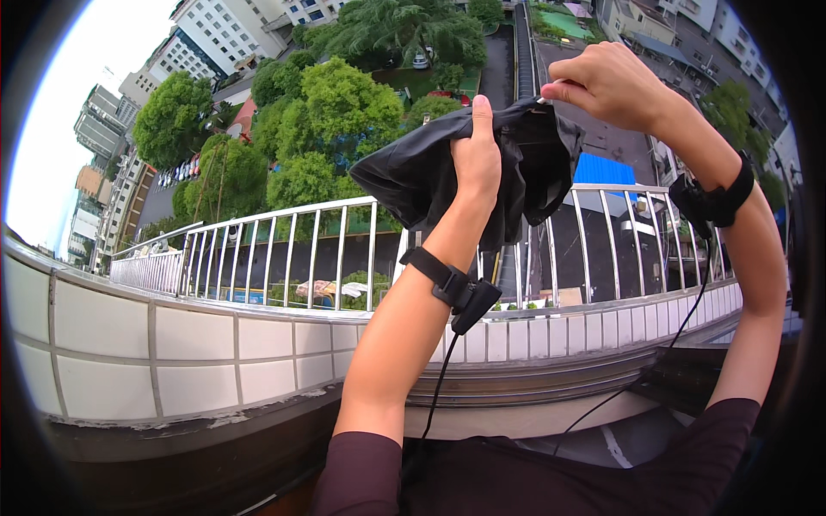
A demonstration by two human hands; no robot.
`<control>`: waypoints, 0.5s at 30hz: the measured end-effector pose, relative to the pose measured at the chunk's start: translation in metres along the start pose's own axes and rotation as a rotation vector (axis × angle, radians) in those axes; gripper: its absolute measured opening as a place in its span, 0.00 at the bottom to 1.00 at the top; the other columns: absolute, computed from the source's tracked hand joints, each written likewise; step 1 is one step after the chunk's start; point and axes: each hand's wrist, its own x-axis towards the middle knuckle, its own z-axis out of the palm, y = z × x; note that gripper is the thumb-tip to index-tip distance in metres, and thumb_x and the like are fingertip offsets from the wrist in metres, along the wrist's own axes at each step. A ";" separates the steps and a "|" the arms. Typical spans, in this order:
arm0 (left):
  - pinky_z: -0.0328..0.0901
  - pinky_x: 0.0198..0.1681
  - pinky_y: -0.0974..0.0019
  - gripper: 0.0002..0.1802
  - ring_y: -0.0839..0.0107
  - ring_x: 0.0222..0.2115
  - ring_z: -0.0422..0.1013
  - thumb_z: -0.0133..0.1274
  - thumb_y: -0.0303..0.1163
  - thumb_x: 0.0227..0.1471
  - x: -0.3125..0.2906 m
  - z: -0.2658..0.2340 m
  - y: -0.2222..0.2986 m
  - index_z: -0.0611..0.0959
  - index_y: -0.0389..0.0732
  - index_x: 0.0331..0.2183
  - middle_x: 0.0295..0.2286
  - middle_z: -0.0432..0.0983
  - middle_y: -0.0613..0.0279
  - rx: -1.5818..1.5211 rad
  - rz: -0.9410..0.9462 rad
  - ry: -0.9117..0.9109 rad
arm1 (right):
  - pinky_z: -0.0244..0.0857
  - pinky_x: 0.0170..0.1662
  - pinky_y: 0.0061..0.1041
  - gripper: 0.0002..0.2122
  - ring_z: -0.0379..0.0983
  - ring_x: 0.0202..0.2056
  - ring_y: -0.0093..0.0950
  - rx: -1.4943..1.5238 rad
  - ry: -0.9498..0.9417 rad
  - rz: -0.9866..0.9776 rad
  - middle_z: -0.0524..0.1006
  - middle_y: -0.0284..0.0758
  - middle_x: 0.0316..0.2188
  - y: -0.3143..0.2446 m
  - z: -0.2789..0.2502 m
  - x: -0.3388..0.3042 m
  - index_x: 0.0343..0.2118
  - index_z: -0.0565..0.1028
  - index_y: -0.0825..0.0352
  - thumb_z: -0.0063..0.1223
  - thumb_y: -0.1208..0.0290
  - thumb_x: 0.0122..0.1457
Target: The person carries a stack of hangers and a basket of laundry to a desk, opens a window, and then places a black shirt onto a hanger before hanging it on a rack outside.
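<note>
A black cloth garment, bunched and hanging in folds, is held up in front of me over the balcony railing. My left hand grips it from below, thumb up against the cloth and the other fingers hidden. At the garment's upper right edge, my right hand is closed in a pinch on a thin white piece. Only a bit of that piece shows, and I cannot tell what it is. The garment's kind is unclear from its folds. Both wrists wear black straps with small devices and cables.
A white metal railing runs behind my hands on a white-tiled parapet. Below the tiles lies a dark window track. Far down are trees, a blue roof, buildings and a road. A black cable hangs from my left wrist.
</note>
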 end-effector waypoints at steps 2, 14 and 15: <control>0.60 0.32 0.73 0.15 0.80 0.25 0.63 0.57 0.38 0.52 0.006 0.007 0.000 0.76 0.36 0.26 0.24 0.69 0.71 -0.081 0.221 -0.096 | 0.64 0.27 0.38 0.17 0.71 0.22 0.42 -0.092 0.111 -0.006 0.72 0.40 0.15 0.024 0.004 0.007 0.20 0.72 0.65 0.47 0.58 0.61; 0.58 0.57 0.59 0.40 0.54 0.56 0.61 0.59 0.33 0.47 0.099 -0.017 -0.045 0.61 0.32 0.59 0.55 0.62 0.43 0.938 0.626 -0.467 | 0.68 0.29 0.43 0.16 0.75 0.25 0.46 -0.340 0.542 0.396 0.75 0.46 0.19 0.156 0.027 0.000 0.24 0.77 0.66 0.47 0.59 0.59; 0.59 0.57 0.57 0.44 0.51 0.55 0.61 0.60 0.36 0.45 0.114 -0.041 -0.045 0.60 0.32 0.59 0.57 0.58 0.42 1.221 0.456 -0.380 | 0.68 0.30 0.43 0.16 0.75 0.25 0.46 -0.297 0.643 0.359 0.76 0.47 0.19 0.163 0.038 0.010 0.23 0.77 0.67 0.48 0.59 0.59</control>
